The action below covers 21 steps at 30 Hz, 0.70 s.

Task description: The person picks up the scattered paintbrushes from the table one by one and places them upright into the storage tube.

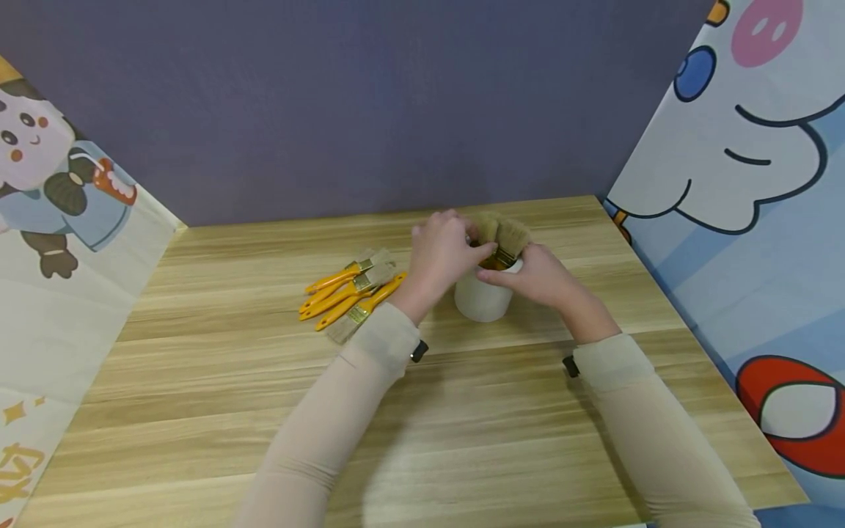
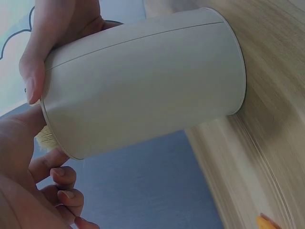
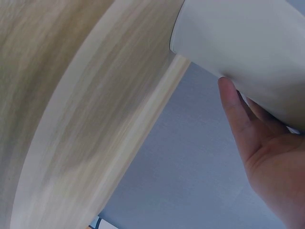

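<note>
Being gripped by the right hand (image 1: pixel 543 276), the cup (image 1: pixel 483 300) may be tipped by pushes from nine o'clock. Grip of left hand (image 1: pixel 441 248) is unclear.

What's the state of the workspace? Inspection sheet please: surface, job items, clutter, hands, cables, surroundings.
Surface: wood-grain tabletop.
Job items: white container upright on the tabletop, brushes inside it, bristles up; loose brushes with orange handles piled to its left, bristles not all facing one way.
Clutter: nothing seen.
Left hand: at the container's mouth, fingers by the bristles; whether it grips a brush, cannot tell.
Right hand: holds the container's side near the rim.
Cables: nothing seen.
Surroundings: plain dark back panel; cartoon-printed panels left and right.
</note>
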### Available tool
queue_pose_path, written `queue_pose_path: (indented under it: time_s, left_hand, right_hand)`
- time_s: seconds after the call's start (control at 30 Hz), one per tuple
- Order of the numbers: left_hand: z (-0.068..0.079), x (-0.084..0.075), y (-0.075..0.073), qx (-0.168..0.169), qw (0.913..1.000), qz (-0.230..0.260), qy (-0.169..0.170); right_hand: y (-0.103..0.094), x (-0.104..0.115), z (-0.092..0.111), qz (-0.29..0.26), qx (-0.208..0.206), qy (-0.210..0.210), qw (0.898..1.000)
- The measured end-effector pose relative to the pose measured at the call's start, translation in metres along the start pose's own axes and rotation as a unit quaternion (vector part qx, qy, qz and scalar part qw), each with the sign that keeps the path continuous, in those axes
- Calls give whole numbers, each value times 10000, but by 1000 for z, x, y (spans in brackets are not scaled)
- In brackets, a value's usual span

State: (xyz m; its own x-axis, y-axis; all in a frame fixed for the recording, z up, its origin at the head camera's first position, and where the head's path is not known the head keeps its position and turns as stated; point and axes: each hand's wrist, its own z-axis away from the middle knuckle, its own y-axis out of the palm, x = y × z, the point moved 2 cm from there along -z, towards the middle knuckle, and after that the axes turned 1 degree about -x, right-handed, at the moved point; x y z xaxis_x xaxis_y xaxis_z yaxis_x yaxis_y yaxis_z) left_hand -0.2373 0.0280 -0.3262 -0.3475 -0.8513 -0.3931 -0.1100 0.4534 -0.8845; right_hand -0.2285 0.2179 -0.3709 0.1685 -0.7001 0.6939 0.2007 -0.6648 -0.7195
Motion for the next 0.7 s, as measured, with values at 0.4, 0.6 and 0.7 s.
queue_pose_path:
  time_s: [0.4,0.6,0.7]
  left_hand:
    - [0,-3,0,41,9999,-91,-39]
    - [1,-5,-12,-74,9999,66,-41]
    - [0,-4,-23,-73,9996,255,-46]
  right_hand:
    - [0,-1,1,-80,20,57,10000]
    - [0,0,2,-110,37,-39,9999]
    - [0,-1,1,-119,30,-59,9999]
